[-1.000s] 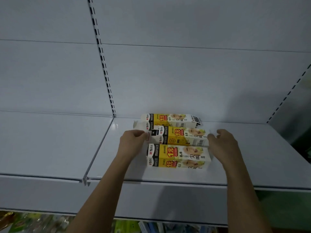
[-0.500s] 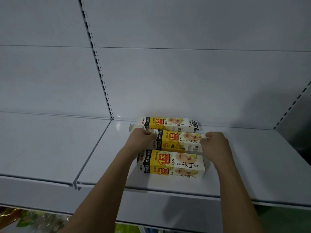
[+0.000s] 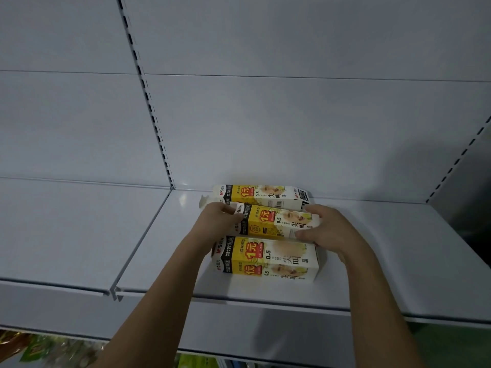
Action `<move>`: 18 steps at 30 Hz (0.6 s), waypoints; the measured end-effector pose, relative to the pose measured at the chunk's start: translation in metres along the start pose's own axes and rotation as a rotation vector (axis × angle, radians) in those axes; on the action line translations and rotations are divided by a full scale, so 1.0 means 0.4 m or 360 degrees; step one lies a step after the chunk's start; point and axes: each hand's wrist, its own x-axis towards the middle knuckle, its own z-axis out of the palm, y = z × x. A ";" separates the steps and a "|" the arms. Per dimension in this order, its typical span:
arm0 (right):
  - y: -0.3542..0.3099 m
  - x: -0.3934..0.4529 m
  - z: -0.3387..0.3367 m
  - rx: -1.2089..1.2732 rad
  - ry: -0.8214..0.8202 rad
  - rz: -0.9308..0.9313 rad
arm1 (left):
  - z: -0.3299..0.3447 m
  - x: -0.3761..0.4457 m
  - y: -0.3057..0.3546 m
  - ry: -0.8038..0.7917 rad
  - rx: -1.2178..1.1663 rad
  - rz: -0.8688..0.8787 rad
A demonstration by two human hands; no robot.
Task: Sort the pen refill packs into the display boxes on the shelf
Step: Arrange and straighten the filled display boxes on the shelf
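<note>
Head view: the left hand (image 3: 219, 221) has its fingers (image 3: 233, 209) clenched on the left end of the middle box (image 3: 276, 221), and the right hand (image 3: 328, 229) has its fingers grasping the same box's right end, so both hands hold it between them. Three boxes show in all, each yellow and white, lying lengthwise in a row from the back of the shelf (image 3: 398, 261) toward its front edge. The back box (image 3: 261, 195) lies against the rear wall, with a flap open at its left end. The front box (image 3: 265, 258) lies nearest the front edge. What is inside any of them cannot be told. Left of this shelf sits a second shelf panel (image 3: 66, 229).
</note>
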 end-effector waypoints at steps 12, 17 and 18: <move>-0.116 -0.039 0.095 0.0017 0.0113 -0.0338 | -0.029 -0.028 0.108 0.0670 -0.0110 0.0953; -0.146 -0.056 0.158 0.0086 -0.0061 -0.0428 | -0.044 -0.011 0.118 0.0495 -0.0261 0.1069; -0.147 -0.055 0.158 0.0095 -0.0084 -0.0432 | -0.050 -0.010 0.114 0.0480 -0.0224 0.1111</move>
